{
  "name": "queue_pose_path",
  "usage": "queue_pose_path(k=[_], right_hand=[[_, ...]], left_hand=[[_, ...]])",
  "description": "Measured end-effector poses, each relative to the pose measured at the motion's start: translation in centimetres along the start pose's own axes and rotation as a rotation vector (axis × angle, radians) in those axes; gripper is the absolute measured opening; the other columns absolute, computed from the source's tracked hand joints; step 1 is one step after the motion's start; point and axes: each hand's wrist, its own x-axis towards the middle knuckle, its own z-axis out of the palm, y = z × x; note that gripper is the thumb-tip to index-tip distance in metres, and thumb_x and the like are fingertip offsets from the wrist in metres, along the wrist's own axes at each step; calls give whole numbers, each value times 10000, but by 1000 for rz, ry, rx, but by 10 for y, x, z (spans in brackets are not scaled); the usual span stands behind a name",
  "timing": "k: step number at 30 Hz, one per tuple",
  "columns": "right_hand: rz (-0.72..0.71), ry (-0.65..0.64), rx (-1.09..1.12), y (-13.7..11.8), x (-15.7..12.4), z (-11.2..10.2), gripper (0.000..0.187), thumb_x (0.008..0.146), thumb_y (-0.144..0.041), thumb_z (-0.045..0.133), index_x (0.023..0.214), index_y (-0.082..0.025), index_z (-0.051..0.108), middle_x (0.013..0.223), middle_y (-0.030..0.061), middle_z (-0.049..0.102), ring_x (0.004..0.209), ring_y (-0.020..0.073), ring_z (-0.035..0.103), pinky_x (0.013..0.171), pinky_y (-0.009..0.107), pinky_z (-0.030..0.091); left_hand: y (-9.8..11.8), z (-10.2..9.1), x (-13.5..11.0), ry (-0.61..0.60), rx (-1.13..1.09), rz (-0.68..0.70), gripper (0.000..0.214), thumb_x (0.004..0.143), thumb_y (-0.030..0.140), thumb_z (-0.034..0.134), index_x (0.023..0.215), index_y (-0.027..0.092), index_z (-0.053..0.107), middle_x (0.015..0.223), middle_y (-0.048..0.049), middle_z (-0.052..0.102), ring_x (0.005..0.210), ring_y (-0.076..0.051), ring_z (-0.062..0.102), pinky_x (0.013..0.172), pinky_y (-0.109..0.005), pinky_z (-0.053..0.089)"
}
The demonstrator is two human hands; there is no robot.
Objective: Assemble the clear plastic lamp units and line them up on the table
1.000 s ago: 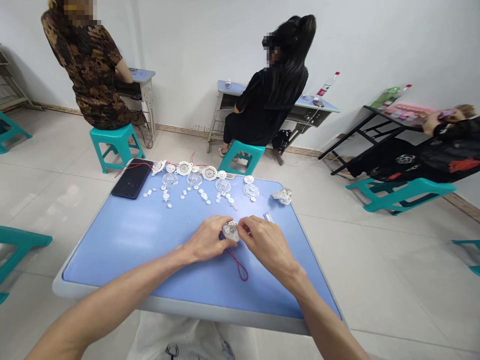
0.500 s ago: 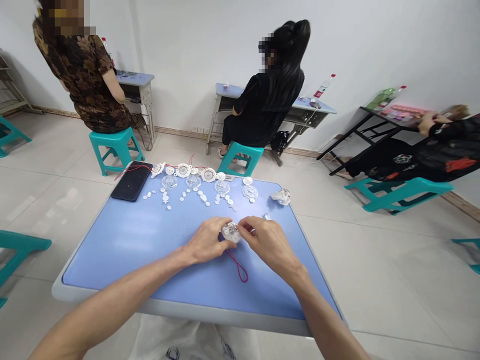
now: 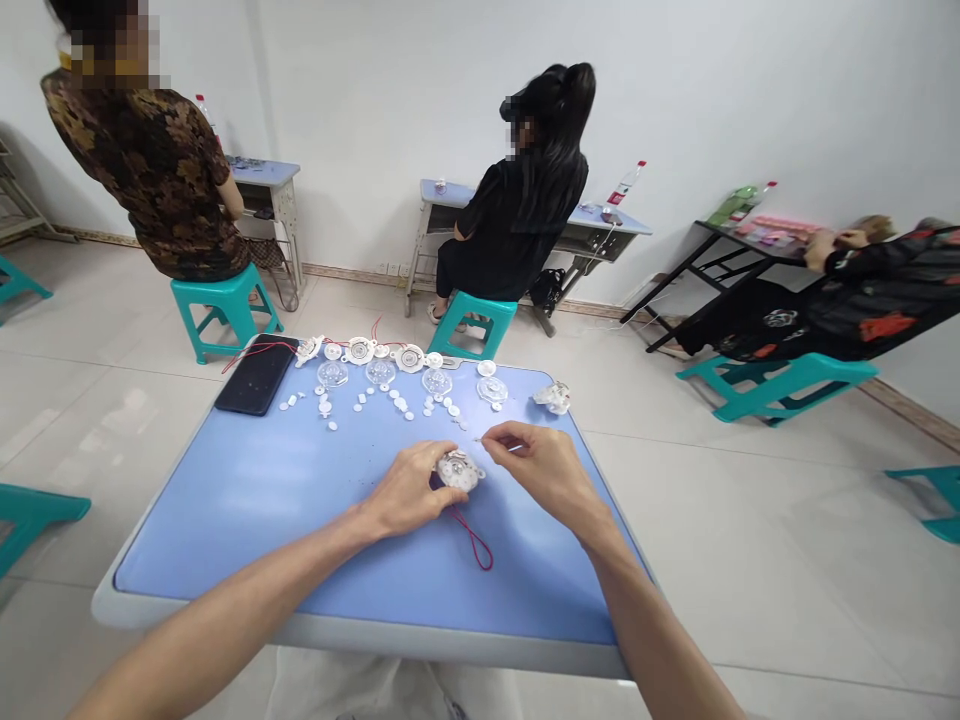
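Red cord (image 3: 480,555) loops toward the surface's (image 3: 247,540) near edge from the round unit (image 3: 459,474), clamped in the left hand (image 3: 411,488). Right hand (image 3: 538,465): fingertips together, just beside the unit. Far desk (image 3: 628,227), right end: capped bottle (image 3: 627,185), contents indistinct.

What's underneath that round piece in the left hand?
A looped red cord trails out from under the round piece and left hand, over the blue tabletop. The piece's underside and anything directly below it are covered.

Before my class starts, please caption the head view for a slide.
At a blue desk, the left hand holds a round whitish part while the right hand hovers close by.
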Motion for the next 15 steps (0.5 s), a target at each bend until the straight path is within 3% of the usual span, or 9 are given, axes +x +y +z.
queue_pose_path(k=[5, 9, 15], right_hand=[[15, 149, -149, 22, 31, -12, 206, 790, -272, 539, 829, -181, 720, 780, 33, 736, 748, 177, 679, 750, 292, 506], [26, 174, -324, 36, 56, -13, 219, 791, -212, 517, 821, -169, 729, 779, 57, 742, 772, 194, 682, 768, 305, 484], [52, 175, -369, 52, 71, -5, 230, 791, -181, 516, 829, -161, 742, 783, 68, 747, 771, 191, 685, 735, 278, 464]], left_hand=[[0, -1, -1, -20, 2, -12, 494, 739, 248, 762, 1200, 174, 598, 1159, -83, 675, 1046, -251, 625, 928, -372, 487], [0, -1, -1, -16, 6, -13, 506, 744, 253, 761, 1214, 173, 595, 1174, -88, 670, 1060, -256, 625, 950, -379, 480], [1, -2, -1, -17, 14, -8, 491, 745, 264, 767, 1199, 170, 607, 1123, -79, 678, 1014, -249, 635, 922, -368, 485]])
